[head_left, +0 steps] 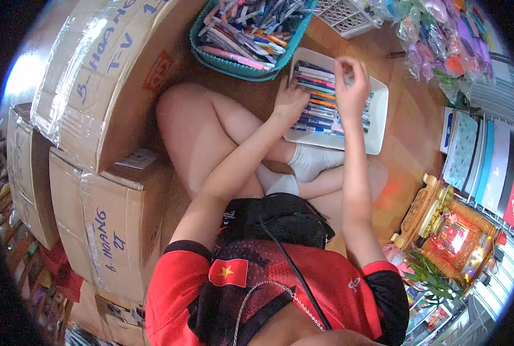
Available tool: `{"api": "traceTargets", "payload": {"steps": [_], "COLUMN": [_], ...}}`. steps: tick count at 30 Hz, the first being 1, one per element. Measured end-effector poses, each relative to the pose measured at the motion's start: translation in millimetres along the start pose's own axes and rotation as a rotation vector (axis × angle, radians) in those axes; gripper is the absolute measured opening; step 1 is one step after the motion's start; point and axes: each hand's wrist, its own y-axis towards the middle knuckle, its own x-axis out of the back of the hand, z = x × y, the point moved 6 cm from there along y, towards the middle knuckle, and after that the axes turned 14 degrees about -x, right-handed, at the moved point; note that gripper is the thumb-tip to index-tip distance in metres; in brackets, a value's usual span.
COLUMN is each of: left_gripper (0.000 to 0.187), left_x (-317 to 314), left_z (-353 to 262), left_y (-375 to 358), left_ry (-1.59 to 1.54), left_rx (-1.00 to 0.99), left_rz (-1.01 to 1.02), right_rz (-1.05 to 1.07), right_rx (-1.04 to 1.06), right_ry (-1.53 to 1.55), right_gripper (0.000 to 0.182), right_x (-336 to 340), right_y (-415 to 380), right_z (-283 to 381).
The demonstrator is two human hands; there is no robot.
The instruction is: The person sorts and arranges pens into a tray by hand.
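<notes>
The right hand (pixel 352 86) hides part of the pens (pixel 320 104); its grip is unclear.

View: single head camera, wide fisheye, dark rounded corners.
Direction: steeply down over the person's own chest and crossed legs.
Distance: close; white tray (pixel 378 124) upper centre, cardboard boxes (pixel 104 86) left.

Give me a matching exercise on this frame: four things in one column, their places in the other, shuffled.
Things:
1. left hand
2. right hand
3. teal basket
4. cardboard boxes

Places:
A. raised above the pens, fingers pinched together
B. stacked along the person's left side
C. on the floor beyond the white tray, full of pens
D. resting on the near-left part of the tray, on the row of pens

Pairs: 1-D, 2-A, 3-C, 4-B
</notes>
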Motion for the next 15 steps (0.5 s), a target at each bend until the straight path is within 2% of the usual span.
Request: {"api": "traceTargets", "payload": {"steps": [2, 4, 5, 7, 9, 11, 14, 15], "left_gripper": [0.021, 0.021, 0.022, 0.024, 0.026, 0.030, 0.024, 0.021], "left_x": [0, 0, 2, 1, 8, 17, 7, 11], "left_z": [1, 2, 2, 3, 5, 4, 7, 10], "left_y": [1, 2, 2, 2, 1, -1, 2, 2], "left_ry": [-0.033, -0.086, -0.106, -0.144, -0.157, -0.197, -0.223, -0.271], "left_rx": [0.009, 0.031, 0.040, 0.058, 0.096, 0.131, 0.041, 0.074], "left_rz": [0.024, 0.076, 0.028, -0.066, -0.272, -0.485, -0.255, -0.248], "right_rz": [0.078, 0.238, 0.316, 0.344, 0.350, 0.346, 0.320, 0.309], "right_rx": [0.063, 0.169, 0.221, 0.289, 0.349, 0.409, 0.392, 0.372], "right_ry": [0.076, -0.230, -0.383, -0.563, -0.722, -0.749, -0.701, -0.670], "right_gripper": [0.011, 0.013, 0.014, 0.017, 0.019, 0.018, 0.020, 0.021], "right_x": [-24, -53, -67, -85, -100, -110, -102, -94], "right_y": [21, 30, 29, 26, 22, 23, 23, 25], "right_z": [24, 51, 58, 64, 68, 67, 66, 67]}}
